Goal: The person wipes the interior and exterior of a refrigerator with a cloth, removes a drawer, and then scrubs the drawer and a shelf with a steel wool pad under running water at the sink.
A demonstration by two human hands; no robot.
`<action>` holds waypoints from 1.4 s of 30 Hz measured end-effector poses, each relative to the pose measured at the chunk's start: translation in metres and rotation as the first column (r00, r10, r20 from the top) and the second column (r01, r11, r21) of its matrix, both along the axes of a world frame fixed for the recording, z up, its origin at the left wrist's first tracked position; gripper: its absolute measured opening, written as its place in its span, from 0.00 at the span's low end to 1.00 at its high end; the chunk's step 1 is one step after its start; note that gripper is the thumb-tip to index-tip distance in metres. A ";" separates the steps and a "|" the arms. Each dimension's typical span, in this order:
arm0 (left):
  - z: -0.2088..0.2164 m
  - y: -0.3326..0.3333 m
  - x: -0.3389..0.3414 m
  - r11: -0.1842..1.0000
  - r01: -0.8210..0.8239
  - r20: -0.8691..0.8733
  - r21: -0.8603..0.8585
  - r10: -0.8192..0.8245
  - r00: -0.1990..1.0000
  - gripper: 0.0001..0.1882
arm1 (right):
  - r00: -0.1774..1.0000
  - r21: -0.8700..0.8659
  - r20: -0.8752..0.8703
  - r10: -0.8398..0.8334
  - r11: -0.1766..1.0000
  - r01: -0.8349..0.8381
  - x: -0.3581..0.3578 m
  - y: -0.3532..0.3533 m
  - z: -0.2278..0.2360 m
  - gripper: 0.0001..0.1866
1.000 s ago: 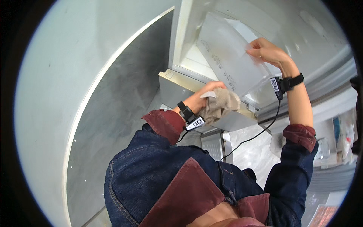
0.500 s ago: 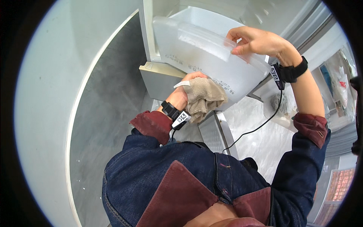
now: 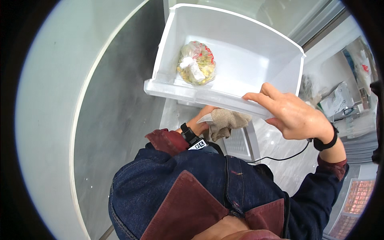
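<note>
A deep white plastic drawer (image 3: 244, 60) is tipped toward me, its inside showing, with a see-through front edge. My right hand (image 3: 294, 114) grips that edge near its right end, fingers over the top and thumb below. Inside, at the left, sits a knotted see-through bag (image 3: 197, 64) of yellow-green food with red print; I cannot make out the food's kind. Under the drawer's front, my left hand (image 3: 200, 125) is closed on a bunched tan cloth (image 3: 228, 121) with a white tag. The drawer partly hides the fingers of this hand.
A pale curved panel (image 3: 48, 100) stands at the left, beside dark grey floor (image 3: 120, 108). Below the cloth is a grey-white panel with a raised frame (image 3: 240, 144). Plastic bags (image 3: 338, 98) lie at the right. A black cable (image 3: 280, 159) runs from my right wrist.
The drawer has come out toward me and tilted, so its inside and the bag now show. My right hand has moved down with its edge; my left hand, still holding the cloth, has shifted slightly down and right.
</note>
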State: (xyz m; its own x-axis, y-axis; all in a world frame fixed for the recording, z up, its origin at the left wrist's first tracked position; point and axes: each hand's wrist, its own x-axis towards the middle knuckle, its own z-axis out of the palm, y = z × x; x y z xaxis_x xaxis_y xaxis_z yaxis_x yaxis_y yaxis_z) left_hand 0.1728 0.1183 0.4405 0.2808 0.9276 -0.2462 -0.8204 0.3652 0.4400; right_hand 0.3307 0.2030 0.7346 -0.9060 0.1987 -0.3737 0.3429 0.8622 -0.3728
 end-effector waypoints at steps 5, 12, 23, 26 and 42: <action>-0.042 -0.034 -0.004 0.850 0.417 -0.923 0.323 0.186 0.337 0.23 | 0.999 -0.008 -0.038 -0.038 0.999 0.038 0.032 0.026 -0.026 0.30; -0.048 -0.031 0.063 0.976 -0.202 -0.557 -0.077 0.125 0.821 0.24 | 0.902 0.217 -0.385 -0.196 0.931 0.295 0.064 0.080 -0.091 0.20; -0.118 -0.120 0.019 0.998 -0.046 -0.653 0.038 0.060 0.755 0.24 | 0.838 -0.060 -0.443 -0.319 0.943 0.327 -0.017 0.000 -0.318 0.14; -0.133 -0.121 -0.015 0.984 -0.029 -0.596 0.178 0.131 0.792 0.22 | 0.880 -0.019 -0.383 -0.281 0.955 0.296 -0.035 0.009 -0.373 0.13; -0.205 -0.098 -0.057 0.845 -0.501 -0.223 -0.188 0.459 0.860 0.17 | 0.892 0.099 -0.162 -0.421 0.893 0.440 -0.077 0.055 -0.534 0.14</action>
